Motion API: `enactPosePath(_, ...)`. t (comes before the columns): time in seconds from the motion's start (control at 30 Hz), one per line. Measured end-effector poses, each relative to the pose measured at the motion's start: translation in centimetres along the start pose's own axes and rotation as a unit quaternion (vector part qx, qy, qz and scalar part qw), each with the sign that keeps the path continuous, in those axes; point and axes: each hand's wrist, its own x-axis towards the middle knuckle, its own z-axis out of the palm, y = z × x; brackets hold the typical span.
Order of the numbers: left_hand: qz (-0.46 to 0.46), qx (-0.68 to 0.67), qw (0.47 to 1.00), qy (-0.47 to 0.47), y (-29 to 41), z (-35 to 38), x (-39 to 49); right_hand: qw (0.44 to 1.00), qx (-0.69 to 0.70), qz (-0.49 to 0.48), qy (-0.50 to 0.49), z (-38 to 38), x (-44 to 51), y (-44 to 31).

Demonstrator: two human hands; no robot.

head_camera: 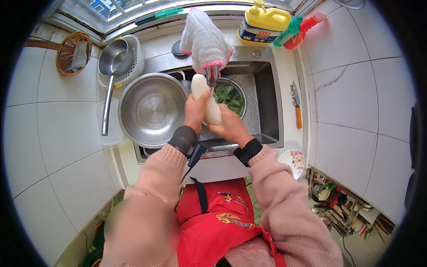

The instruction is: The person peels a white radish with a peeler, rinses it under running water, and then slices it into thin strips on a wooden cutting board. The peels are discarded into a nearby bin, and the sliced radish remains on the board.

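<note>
A long white peeled radish point(212, 110) is held under the metal faucet point(212, 76) over the sink. My left hand point(196, 110) grips its middle from the left side, thumb on top. Around its lower end my right hand point(230, 124) is closed. Water seems to run from the spout onto the radish. Below it in the sink basin stands a round strainer holding green leaves point(230, 96), partly hidden by the radish and hands. A white cloth with pink edging point(205, 40) is draped over the faucet.
Left of my hands a large metal colander point(153, 108) rests over the sink, with a saucepan point(115, 56) beyond it. A peeler or knife with an orange handle point(298, 115) lies on the right ledge, near a floral bowl point(293, 162). A yellow jug point(263, 25) stands behind.
</note>
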Motion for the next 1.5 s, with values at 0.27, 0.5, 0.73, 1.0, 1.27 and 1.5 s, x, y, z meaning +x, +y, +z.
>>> enactPosePath(0.27, 0.141, 0.025, 0.990, 0.002, 1.7, -0.2, 1.2, 0.972, -0.127, -0.124, 0.152, 1.8, -0.5, 1.1)
enactPosePath(0.5, 0.270, 0.179, 0.943, -0.078, 1.5, 0.2, -0.1, 0.998, 0.013, -0.040, 0.043, 2.2, 1.1, 2.9)
enactPosePath(0.73, 0.019, 0.005, 0.997, -0.069, 1.5, -0.6, 1.5, 0.979, -0.168, 0.018, 0.114, 2.4, 0.6, 2.4)
enactPosePath(1.0, 0.014, -0.051, 0.998, 0.025, 0.6, -5.3, 0.8, 0.972, -0.193, -0.124, 0.052, -3.1, 2.8, -0.4)
enactPosePath(1.27, -0.163, 0.067, 0.984, 0.014, 1.9, -9.2, -5.8, 0.980, -0.050, -0.110, -0.160, -5.4, 7.5, -3.4)
enactPosePath(1.5, 0.070, 0.540, 0.826, -0.145, 3.9, -7.1, -8.6, 0.964, 0.118, 0.139, -0.193, -2.7, 8.8, -3.0)
